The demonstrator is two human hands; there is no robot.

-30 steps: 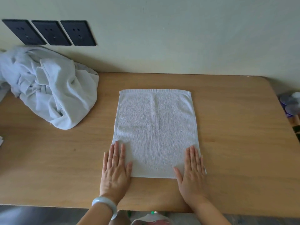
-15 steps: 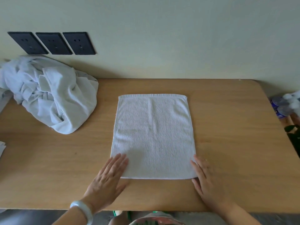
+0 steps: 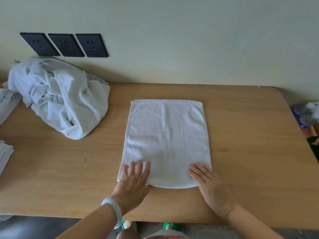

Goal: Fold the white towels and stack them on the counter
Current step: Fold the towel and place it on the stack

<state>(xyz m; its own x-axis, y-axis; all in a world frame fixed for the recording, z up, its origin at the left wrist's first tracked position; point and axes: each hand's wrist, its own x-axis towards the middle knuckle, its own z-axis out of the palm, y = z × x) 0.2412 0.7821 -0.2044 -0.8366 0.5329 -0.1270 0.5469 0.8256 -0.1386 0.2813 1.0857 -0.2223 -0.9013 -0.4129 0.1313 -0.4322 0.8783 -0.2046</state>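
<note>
Left hand and right hand rest on a white towel's near corners, fingers straight, slightly spread. Beyond the fingertips, wooden counter meets pale wall.

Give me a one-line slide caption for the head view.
Folding: left hand and right hand lie on the near corners of a white towel on the wooden counter; crumpled towels heaped far left.

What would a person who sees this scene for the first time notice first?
The flat white towel in the middle of the wooden counter, with the left hand and right hand resting on its near corners. Next, the crumpled heap of white towels at the far left, under three black sockets.
</note>
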